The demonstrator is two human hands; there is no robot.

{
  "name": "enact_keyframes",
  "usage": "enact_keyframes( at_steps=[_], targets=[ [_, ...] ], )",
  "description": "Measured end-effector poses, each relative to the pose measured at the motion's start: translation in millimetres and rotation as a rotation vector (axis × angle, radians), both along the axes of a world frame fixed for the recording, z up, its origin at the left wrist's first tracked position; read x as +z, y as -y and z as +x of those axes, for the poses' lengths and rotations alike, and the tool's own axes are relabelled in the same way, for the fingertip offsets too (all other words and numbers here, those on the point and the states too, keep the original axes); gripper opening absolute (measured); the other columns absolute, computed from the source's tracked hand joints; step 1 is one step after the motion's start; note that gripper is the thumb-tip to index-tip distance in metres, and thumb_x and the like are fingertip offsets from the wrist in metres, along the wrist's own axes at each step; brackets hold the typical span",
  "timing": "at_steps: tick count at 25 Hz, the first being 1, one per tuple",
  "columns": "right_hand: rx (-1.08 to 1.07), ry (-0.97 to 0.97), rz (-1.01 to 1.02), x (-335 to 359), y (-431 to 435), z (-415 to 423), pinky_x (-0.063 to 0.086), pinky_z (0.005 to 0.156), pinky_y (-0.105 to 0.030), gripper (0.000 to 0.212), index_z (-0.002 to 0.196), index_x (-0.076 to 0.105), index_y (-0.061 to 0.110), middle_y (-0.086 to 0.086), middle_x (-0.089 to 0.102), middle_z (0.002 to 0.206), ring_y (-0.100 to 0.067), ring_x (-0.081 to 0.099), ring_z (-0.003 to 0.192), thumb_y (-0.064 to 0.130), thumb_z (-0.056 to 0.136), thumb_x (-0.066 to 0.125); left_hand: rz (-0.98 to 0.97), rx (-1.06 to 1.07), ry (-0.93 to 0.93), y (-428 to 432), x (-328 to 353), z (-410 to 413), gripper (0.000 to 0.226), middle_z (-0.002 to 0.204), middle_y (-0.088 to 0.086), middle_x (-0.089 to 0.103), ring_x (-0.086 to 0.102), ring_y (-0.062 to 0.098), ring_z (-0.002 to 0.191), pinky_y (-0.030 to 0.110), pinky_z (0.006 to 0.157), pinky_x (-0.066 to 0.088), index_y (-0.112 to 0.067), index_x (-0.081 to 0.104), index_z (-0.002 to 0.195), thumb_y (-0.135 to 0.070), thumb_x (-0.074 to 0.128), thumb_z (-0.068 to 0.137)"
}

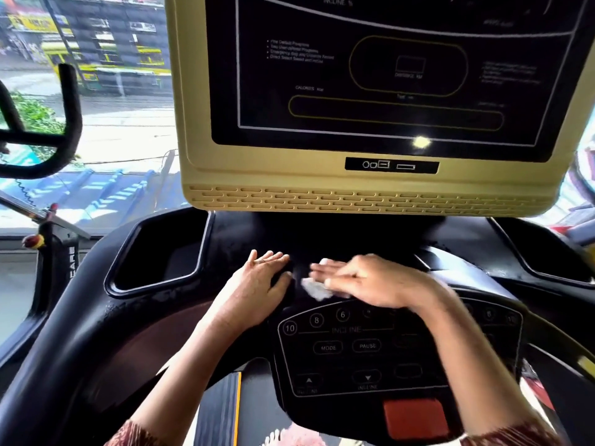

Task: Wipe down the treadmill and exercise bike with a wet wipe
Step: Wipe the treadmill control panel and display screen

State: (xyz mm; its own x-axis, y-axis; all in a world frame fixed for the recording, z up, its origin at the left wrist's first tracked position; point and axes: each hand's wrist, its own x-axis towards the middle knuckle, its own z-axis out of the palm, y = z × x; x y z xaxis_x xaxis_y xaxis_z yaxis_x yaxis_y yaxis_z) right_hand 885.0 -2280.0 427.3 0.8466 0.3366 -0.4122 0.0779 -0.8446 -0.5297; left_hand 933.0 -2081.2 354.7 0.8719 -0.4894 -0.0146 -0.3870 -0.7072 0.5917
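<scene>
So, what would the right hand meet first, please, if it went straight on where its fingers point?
Probably the left hand, resting on the console just beyond the fingertips of the right hand.

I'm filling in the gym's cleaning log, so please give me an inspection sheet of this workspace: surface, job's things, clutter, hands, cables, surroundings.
Surface: black treadmill console, faintly speckled below the display housing.
Job's things: white wet wipe lies flat on the console above the keypad; exercise bike handlebar is at far left, untouched.
Clutter: nothing seen.
Hands: left hand rests flat on the console beside the wipe; right hand, blurred, presses the wipe with straight fingers.
Cables: coiled black cord by the bike.
Surroundings: window onto a street with buildings; red button below the keypad.
</scene>
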Motion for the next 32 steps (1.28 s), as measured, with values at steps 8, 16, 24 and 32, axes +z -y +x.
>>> enact_keyframes(
  at_steps=[8, 16, 24, 32],
  targets=[
    [-0.182, 0.189, -0.029, -18.4, 43.8, -13.3, 0.024, 0.108, -0.012, 0.031, 0.128, 0.060, 0.026, 0.010, 0.049, 0.140, 0.001, 0.041, 0.129, 0.029, 0.100, 0.046, 0.114, -0.058, -0.064, 60.4, 38.1, -21.1, 0.062, 0.157, -0.011, 0.016, 0.005, 0.012, 0.146, 0.025, 0.115, 0.006, -0.028, 0.025, 0.150, -0.057, 0.032, 0.096],
    [-0.497, 0.182, -0.215, -6.8, 152.4, -41.7, 0.044, 0.086, -0.018, 0.036, 0.119, 0.066, 0.023, 0.019, 0.070, 0.105, -0.009, 0.063, 0.103, 0.038, 0.101, 0.039, 0.278, -0.166, -0.164, 128.7, 50.1, -34.2, 0.070, 0.160, -0.003, 0.005, -0.002, 0.011, 0.146, 0.026, 0.115, -0.008, -0.024, 0.014, 0.153, -0.062, 0.023, 0.094],
    [-0.430, 0.136, -0.035, -39.4, 189.5, -9.4, 0.023, 0.112, -0.026, 0.041, 0.137, 0.052, 0.020, 0.000, 0.043, 0.147, -0.018, 0.037, 0.137, 0.036, 0.102, 0.040, 0.385, -0.196, -0.186, 187.0, 51.1, -43.1, 0.090, 0.160, -0.002, 0.006, -0.002, 0.014, 0.147, 0.032, 0.119, -0.005, -0.024, 0.011, 0.153, -0.076, 0.015, 0.080],
    [-0.485, 0.259, 0.237, -44.3, 229.1, -93.8, 0.025, 0.110, -0.014, 0.034, 0.130, 0.058, 0.017, 0.005, 0.047, 0.142, -0.005, 0.036, 0.135, 0.025, 0.098, 0.051, 0.495, -0.312, -0.076, 260.8, 51.5, -56.6, 0.078, 0.160, 0.003, 0.006, 0.001, 0.010, 0.147, 0.029, 0.116, -0.007, -0.015, 0.009, 0.153, -0.064, 0.016, 0.093]
  ],
)
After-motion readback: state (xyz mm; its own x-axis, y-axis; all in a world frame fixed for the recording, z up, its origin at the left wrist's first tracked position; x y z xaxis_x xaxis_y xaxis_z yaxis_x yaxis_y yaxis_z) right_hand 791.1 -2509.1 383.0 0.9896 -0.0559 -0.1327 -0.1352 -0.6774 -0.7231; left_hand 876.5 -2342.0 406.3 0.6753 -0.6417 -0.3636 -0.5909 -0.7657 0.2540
